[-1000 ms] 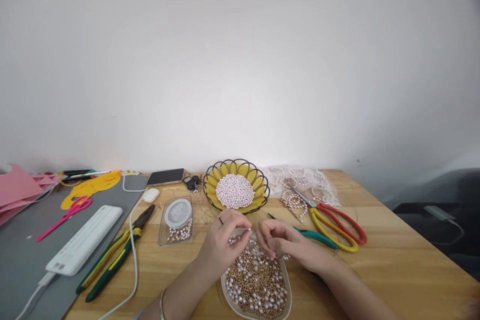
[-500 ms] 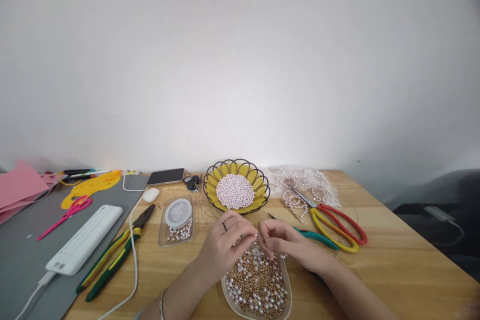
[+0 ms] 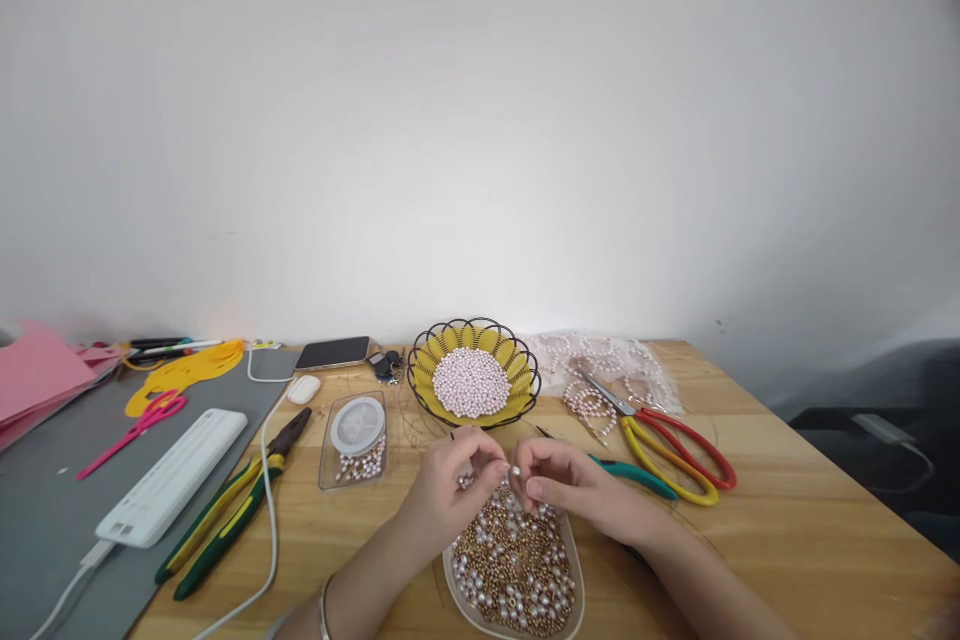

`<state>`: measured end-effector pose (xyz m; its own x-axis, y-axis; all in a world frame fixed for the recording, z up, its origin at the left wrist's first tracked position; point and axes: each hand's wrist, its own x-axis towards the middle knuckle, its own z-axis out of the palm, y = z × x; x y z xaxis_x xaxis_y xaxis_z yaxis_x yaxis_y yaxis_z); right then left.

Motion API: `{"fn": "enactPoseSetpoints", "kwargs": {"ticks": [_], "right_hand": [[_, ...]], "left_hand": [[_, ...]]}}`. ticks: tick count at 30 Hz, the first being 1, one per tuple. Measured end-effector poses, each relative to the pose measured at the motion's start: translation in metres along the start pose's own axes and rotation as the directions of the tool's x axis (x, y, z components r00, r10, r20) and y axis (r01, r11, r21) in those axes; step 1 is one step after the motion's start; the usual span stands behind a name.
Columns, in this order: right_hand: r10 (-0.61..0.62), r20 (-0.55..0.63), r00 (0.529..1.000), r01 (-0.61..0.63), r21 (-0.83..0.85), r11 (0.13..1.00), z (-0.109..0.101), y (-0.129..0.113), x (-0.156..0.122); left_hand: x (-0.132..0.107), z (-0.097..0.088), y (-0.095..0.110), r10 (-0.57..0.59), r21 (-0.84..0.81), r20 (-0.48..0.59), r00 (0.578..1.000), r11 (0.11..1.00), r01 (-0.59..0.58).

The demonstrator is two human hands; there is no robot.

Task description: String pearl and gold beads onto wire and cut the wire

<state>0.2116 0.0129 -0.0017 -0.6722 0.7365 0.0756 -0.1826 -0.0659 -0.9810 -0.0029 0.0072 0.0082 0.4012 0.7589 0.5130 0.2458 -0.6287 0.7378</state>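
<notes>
My left hand is closed in a pinch, thumb against forefinger; whatever lies between the tips is too small to make out. Facing it, my right hand has its fingers curled, with a pearl bead at the fingertips. A narrow gap separates the two hands. Both are held over a pale tray filled with loose pearl beads and small gold beads. Just behind them is a yellow basket with a black looped rim, holding many small pinkish pearl beads.
To the right lie scissors with red and yellow handles, a teal-handled tool and bead strings. On the left are a clear box with a spool, green-yellow pliers, a white cable, a power strip and pink scissors.
My left hand has turned and its fingers have bent more, dipping slightly. A pearl bead now shows at my right fingertips. The view has shifted very slightly.
</notes>
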Motion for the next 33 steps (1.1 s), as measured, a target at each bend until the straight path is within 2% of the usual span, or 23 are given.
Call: {"fn": "enactPoseSetpoints", "kwargs": {"ticks": [8, 11, 14, 16, 18, 19, 22, 26, 29, 33], "right_hand": [[0.004, -0.007, 1.0, -0.005, -0.013, 1.0, 0.002, -0.001, 0.0], [0.01, -0.017, 1.0, -0.01, -0.013, 1.0, 0.002, -0.002, 0.0], [-0.01, -0.024, 1.0, 0.009, -0.029, 1.0, -0.003, -0.005, -0.001], [-0.053, -0.037, 0.998, 0.051, -0.048, 0.998, -0.008, -0.004, -0.001], [-0.099, -0.061, 0.993, 0.096, -0.052, 0.994, -0.014, -0.001, 0.0], [-0.113, -0.083, 0.99, 0.109, -0.049, 0.993, -0.017, 0.001, 0.0], [-0.103, -0.103, 0.989, 0.098, -0.053, 0.994, -0.022, 0.008, 0.002], [-0.071, -0.051, 0.996, 0.071, -0.013, 0.997, -0.021, 0.012, 0.006], [-0.06, -0.057, 0.997, 0.063, 0.043, 0.997, -0.018, 0.011, 0.01], [-0.065, -0.066, 0.996, 0.068, 0.057, 0.996, -0.017, 0.009, 0.014]], "left_hand": [[0.003, 0.0, 0.002, 0.032, -0.091, -0.045, 0.999, 0.995, -0.036], [0.004, -0.002, 0.005, -0.021, -0.11, -0.026, 0.999, 0.994, 0.018], [0.003, -0.002, 0.004, -0.065, 0.005, 0.08, 0.995, 0.998, 0.065], [0.002, -0.001, 0.0, -0.032, 0.187, 0.21, 0.977, 0.982, -0.008], [0.0, 0.001, -0.005, 0.026, 0.269, 0.351, 0.936, 0.955, -0.127], [-0.001, 0.002, -0.008, 0.025, 0.285, 0.402, 0.916, 0.947, -0.151], [-0.004, 0.006, -0.013, 0.013, 0.337, 0.47, 0.882, 0.921, -0.193], [-0.006, 0.01, -0.019, -0.012, 0.359, 0.459, 0.888, 0.917, -0.173], [-0.007, 0.013, -0.024, -0.072, 0.388, 0.441, 0.894, 0.914, -0.118], [-0.005, 0.015, -0.025, -0.08, 0.408, 0.43, 0.899, 0.906, -0.114]]}}
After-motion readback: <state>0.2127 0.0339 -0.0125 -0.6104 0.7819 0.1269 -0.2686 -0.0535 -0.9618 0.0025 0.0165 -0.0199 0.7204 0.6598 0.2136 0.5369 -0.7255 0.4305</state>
